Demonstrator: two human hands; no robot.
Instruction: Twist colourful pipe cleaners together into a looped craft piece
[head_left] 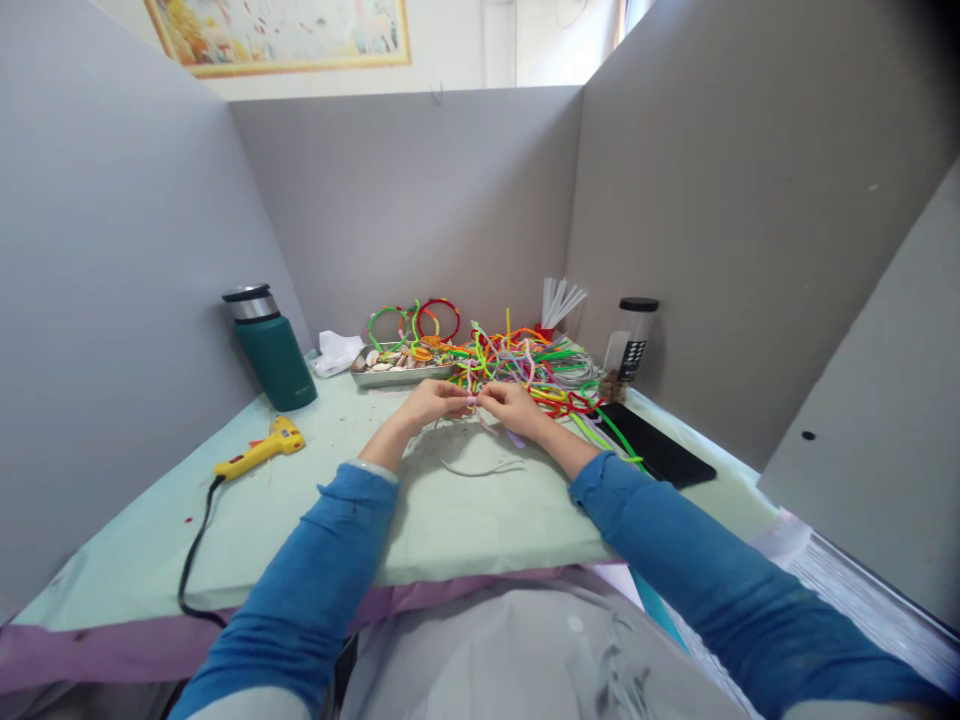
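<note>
My left hand (435, 400) and my right hand (516, 408) meet above the table, fingertips almost touching. Both are closed in a pinch on a lilac pipe cleaner (472, 400), of which a small piece shows between the fingers. Just beyond them spreads a tangled heap of coloured pipe cleaners (517, 355). A thin grey strand (480, 473) curves over the tabletop below my hands; whether it joins the held piece I cannot tell. One more lilac piece (514, 438) shows under my right hand.
On the left are a yellow glue gun (259, 452) with a black cord and a green bottle (274, 360). A metal tray (401, 375) of shells stands at the back beside crumpled white tissue (337, 352). White sticks (559, 302), a clear bottle (631, 345) and a black phone (660, 448) are right.
</note>
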